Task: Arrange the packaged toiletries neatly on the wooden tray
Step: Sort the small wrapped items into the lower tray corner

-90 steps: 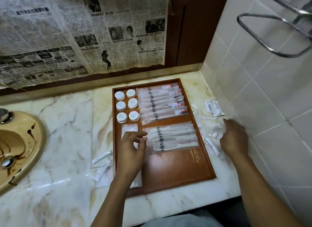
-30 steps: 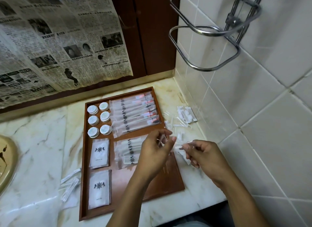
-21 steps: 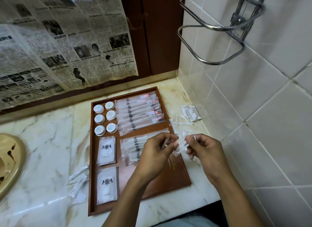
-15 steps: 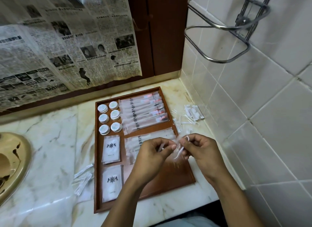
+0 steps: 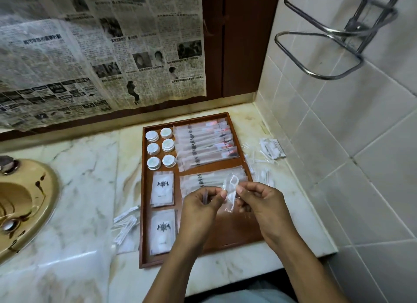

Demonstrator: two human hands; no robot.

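A person stood at a pale marble counter with a rectangular brown wooden tray before them. Both hands were raised above the tray's near right part. The left hand and the right hand each pinched, between thumb and fingertips, one small clear plastic packet holding a white item; it hung between them, off the tray.

The job looked well past halfway. Six small round white-lidded jars stood in two columns at the far left corner. Beside them lay a tidy overlapping row of long clear packets with red tips, and nearer, a second stack of long clear packets. Two flat white sachets with a dark crest lay one behind the other along the left side.

Left to do, by my reckoning: the held packet, a scatter of small white packets on the counter right of the tray, and a few more to its left.

Bare wood showed only at the near right of the tray. The grey tiled wall stood close on the right, and a yellowish sink lay well apart on the left.
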